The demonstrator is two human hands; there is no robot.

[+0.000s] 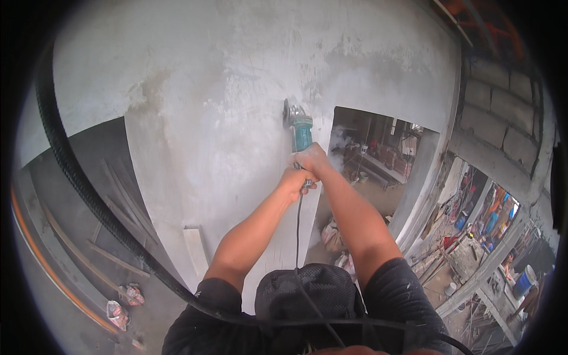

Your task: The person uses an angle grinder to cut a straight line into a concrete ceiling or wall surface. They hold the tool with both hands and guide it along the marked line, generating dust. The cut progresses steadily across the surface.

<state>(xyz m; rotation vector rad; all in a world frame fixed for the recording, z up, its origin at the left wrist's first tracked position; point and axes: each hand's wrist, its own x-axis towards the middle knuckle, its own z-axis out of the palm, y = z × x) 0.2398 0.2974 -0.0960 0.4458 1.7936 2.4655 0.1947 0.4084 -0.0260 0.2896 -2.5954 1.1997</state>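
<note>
A teal angle grinder is held up at arm's length against the grey plastered wall. Its metal head and round disc are at the wall surface; I cannot tell how firmly the disc touches. My right hand is closed around the grinder's body. Just below it, my left hand wraps the rear end, where the fingers partly hide the tool. From there a dark power cord hangs down toward my chest. Pale dust drifts to the right of the grinder.
Openings flank this wall section on both sides. Through the right one appear a bench and sacks. Planks and small bags lie at lower left. A block wall, timber and a blue bucket stand at right.
</note>
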